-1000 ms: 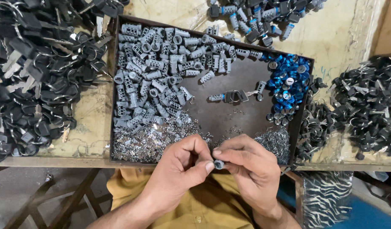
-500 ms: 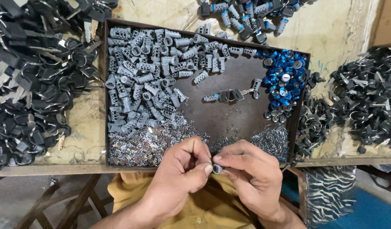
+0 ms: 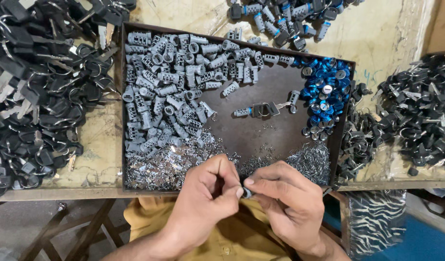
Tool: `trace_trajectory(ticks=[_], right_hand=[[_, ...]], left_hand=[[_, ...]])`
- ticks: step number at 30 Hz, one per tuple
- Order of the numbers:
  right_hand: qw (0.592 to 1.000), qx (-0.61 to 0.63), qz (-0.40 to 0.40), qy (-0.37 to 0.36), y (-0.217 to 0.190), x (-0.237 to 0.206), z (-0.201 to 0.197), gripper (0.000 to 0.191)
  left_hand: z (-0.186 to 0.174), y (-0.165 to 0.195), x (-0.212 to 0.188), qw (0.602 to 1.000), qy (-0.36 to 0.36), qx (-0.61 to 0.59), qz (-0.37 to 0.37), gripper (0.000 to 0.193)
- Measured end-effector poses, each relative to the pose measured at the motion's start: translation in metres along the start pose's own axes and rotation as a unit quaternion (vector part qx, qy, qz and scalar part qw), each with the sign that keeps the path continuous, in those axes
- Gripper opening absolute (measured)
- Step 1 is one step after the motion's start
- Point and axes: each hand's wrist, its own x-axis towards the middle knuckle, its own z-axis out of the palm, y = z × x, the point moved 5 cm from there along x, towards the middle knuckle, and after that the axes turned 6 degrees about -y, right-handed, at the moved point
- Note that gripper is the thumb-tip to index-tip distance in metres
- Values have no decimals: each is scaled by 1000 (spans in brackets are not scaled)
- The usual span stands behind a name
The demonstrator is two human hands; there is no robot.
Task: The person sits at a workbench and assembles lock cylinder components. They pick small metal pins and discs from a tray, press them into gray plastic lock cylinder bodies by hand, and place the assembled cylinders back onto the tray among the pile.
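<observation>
Leftmost, black keys lie heaped on the desk. Next, the dark tray holds grey cylinders, silver bits along its near edge, and blue caps at its right. Below it, the left hand and right hand meet, fingers of both pinched shut on a small lock part. Further right sit more black keys.

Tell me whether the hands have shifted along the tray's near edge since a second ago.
No. Both hands stay at the tray's near edge.
</observation>
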Motion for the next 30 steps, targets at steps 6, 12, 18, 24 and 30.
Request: trace_trajectory(ticks=[6,12,18,24,30], right_hand=[[994,91,55,-8,14,-4,-1,30],[999,44,19,3,6,-3,1,30],[999,-20,-33,4,-10,0,-2,31],[998,-45,27,29,4,-10,-4,26],[998,-40,-4,51,7,-11,4,34]], left_hand=[[-1,-4,3,972,-41,-204,-114,13],[-4,-3,-1,992,-32,-101,-68,16],[3,-2,-6,997,8,36,64,21],[-4,4,-3,996,-2,74,-54,7],[30,48,-16,772,-57,530,346,31]])
